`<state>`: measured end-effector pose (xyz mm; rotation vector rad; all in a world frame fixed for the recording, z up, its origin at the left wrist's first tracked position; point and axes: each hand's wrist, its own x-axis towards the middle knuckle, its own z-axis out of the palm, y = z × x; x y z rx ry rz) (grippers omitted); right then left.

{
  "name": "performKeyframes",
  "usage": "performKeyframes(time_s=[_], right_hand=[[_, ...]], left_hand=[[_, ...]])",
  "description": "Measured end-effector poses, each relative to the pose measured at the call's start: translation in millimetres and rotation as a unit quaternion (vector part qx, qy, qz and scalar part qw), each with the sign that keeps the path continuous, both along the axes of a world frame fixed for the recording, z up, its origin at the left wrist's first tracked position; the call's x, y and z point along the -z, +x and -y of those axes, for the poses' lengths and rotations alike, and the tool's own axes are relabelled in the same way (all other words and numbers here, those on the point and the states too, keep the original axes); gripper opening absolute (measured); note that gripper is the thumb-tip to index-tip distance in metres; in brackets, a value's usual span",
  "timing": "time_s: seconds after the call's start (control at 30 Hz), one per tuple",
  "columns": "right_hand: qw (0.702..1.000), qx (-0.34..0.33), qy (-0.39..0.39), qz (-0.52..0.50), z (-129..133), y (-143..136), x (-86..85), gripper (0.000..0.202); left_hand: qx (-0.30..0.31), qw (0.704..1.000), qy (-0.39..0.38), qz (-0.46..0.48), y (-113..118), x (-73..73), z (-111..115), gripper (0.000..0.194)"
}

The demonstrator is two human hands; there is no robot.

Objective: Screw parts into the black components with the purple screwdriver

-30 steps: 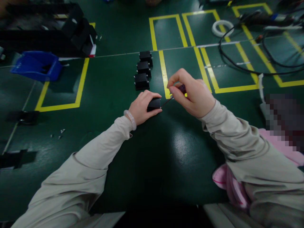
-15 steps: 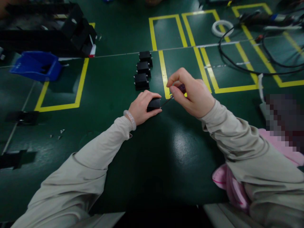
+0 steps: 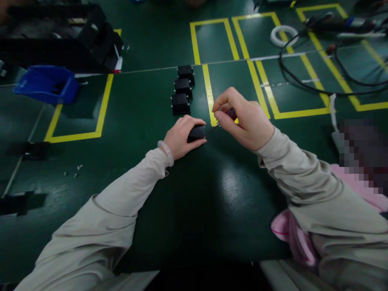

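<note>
My left hand (image 3: 181, 137) wraps round a small black block (image 3: 197, 132), thumb on the near side and fingers on the far side, holding it down on the green table. In my right hand (image 3: 244, 119) is a screwdriver (image 3: 231, 113) with a dark handle, pinched between thumb and fingers. Its thin shaft slants down to the block's right end, where a small screw appears to sit; the tip's exact contact is too small to tell. Just beyond my left hand, three similar black blocks (image 3: 181, 103) stand in a row, with small screws showing at their ends.
Several loose screws (image 3: 77, 171) lie at left, near dark flat parts (image 3: 28, 150). A blue bin (image 3: 47, 85) stands before black racks (image 3: 100, 44). At right are a white tape roll (image 3: 283, 36), a black cable (image 3: 303, 85) and pink cloth (image 3: 298, 238).
The fingers of my right hand have shifted slightly round the screwdriver handle, showing more of it. My left hand and the block stay in place.
</note>
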<state>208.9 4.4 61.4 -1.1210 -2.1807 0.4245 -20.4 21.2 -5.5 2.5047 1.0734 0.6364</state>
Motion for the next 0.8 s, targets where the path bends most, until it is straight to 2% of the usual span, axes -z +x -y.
performKeyframes(time_s=[0.5,0.8], right_hand=[[1.0,0.002,0.002,0.015,1.1,-0.1,-0.5,0.022],[1.0,0.013,-0.009,0.01,2.2,-0.9,-1.7,0.02]], left_hand=[[0.0,1.0,0.013,0.005,0.1,0.4,-0.5,0.043],[-0.006,1.0,-0.007,-0.004,0.7,-1.6,0.4,0.042]])
